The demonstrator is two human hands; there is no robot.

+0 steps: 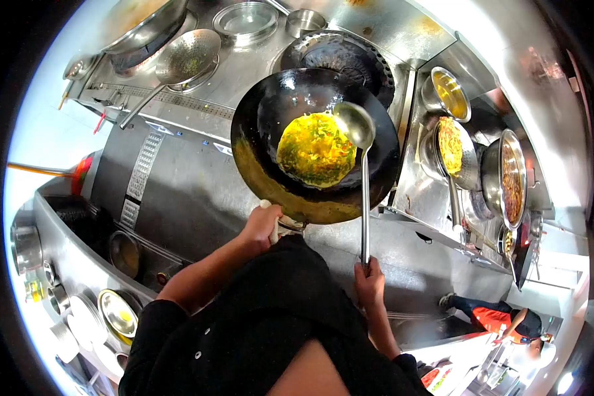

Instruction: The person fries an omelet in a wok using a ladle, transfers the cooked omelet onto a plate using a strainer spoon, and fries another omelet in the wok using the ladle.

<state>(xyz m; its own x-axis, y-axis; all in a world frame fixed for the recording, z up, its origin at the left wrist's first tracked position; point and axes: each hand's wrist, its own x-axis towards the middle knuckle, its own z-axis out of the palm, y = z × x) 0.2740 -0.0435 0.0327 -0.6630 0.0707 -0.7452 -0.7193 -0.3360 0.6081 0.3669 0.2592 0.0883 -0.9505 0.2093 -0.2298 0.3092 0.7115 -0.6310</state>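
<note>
My left hand (263, 223) is closed round the near edge of a large black wok (264, 178), with a pale cloth (275, 228) between hand and metal. In the wok lies a round yellow omelette (317, 148) flecked with green and orange bits. My right hand (369, 284) grips the long handle of a steel ladle (356, 125). The ladle's bowl is over the right edge of the omelette; whether it touches the egg I cannot tell.
Behind the wok is a black burner (340, 53). A perforated strainer (190, 58) rests on the steel counter at left. To the right stand a bowl of yellow liquid (450, 96), another strainer with fried food (450, 145) and a steel pot (498, 175). A co-worker (501, 320) is at lower right.
</note>
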